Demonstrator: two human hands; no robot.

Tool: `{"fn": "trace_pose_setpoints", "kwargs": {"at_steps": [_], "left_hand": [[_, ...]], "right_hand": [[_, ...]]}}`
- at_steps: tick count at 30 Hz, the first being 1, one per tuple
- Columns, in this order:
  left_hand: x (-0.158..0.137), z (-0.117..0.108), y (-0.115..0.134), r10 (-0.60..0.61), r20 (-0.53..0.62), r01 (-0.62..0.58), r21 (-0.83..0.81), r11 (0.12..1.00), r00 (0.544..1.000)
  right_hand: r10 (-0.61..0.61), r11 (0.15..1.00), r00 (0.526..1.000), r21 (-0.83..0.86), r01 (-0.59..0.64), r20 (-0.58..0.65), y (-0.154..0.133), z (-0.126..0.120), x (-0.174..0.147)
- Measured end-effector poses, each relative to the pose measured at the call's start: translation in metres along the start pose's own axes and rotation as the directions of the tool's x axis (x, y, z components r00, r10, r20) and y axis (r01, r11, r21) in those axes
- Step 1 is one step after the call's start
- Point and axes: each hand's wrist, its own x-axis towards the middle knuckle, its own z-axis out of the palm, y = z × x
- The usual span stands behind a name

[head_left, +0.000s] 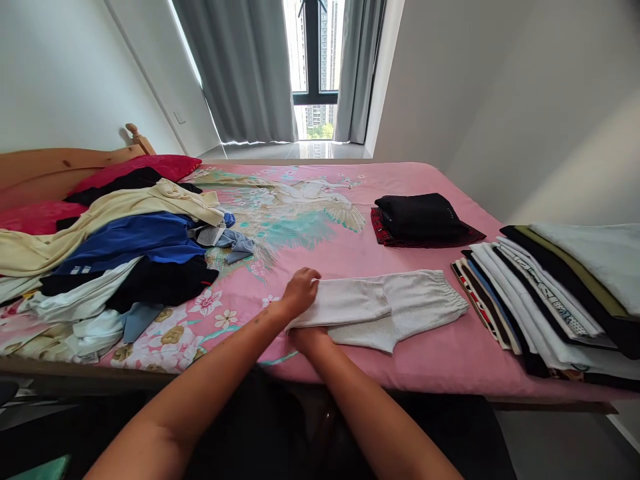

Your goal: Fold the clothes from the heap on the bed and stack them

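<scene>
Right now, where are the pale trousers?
In the head view, the pale trousers lie right of centre on the pink sheet, between jumbled clothes and the folded stack, left hand and right hand at their left end.

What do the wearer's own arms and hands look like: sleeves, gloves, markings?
The left hand and right hand are ungloved; no sleeve, watch or bracelet shows. The left forearm bears small dark marks near the wrist. The right fingers are hidden, so rings there can't be judged.
</scene>
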Motion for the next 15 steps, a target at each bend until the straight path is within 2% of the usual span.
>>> {"fn": "trace_pose_setpoints", "kwargs": {"at_steps": [2, 5, 10, 15], "left_hand": [[-0.009, -0.013, -0.028, -0.002, 0.025, 0.001, 0.028, 1.0, 1.0], [-0.023, -0.013, -0.051, 0.017, 0.127, -0.029, 0.094, 0.995, 0.992], [-0.033, 0.005, -0.054, -0.149, 0.346, 0.062, 0.25, 0.966, 0.926], [-0.028, 0.006, -0.05, -0.186, 0.426, 0.086, 0.243, 0.966, 0.886]], "right_hand": [[0.004, 1.0, 1.0, 0.005, -0.004, -0.012, 0.0, 0.006, 0.006], [0.0, 1.0, 1.0, 0.02, 0.0, -0.012, 0.001, 0.011, 0.011], [0.009, 1.0, 1.0, 0.002, -0.009, -0.008, -0.003, 0.009, 0.012], [0.008, 1.0, 1.0, -0.026, -0.008, -0.013, -0.007, 0.001, 0.012]]}}
